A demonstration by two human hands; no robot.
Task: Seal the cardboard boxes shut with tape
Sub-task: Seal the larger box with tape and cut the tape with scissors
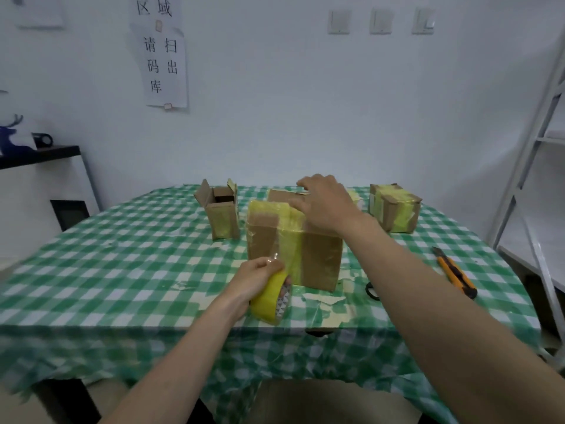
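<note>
Hands: left (pixel 260 278) grips yellow tape roll (pixel 270 301); right (pixel 324 203) flat, steadying box (pixel 293 243) — light, stiff; thin strip likely creases.

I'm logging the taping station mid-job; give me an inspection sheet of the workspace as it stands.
Surface: table under a green checked cloth, with pale patches.
Job's things: big box in the centre, yellow tape over its top and front; open small box behind on the left; taped small box behind on the right; yellow tape roll.
Clutter: orange utility knife; black scissors handle, partly hidden.
Hands: left hand grips the roll; right hand presses the big box's top.
Cables: nothing seen.
Surroundings: wall notices, switches, metal shelving.
</note>
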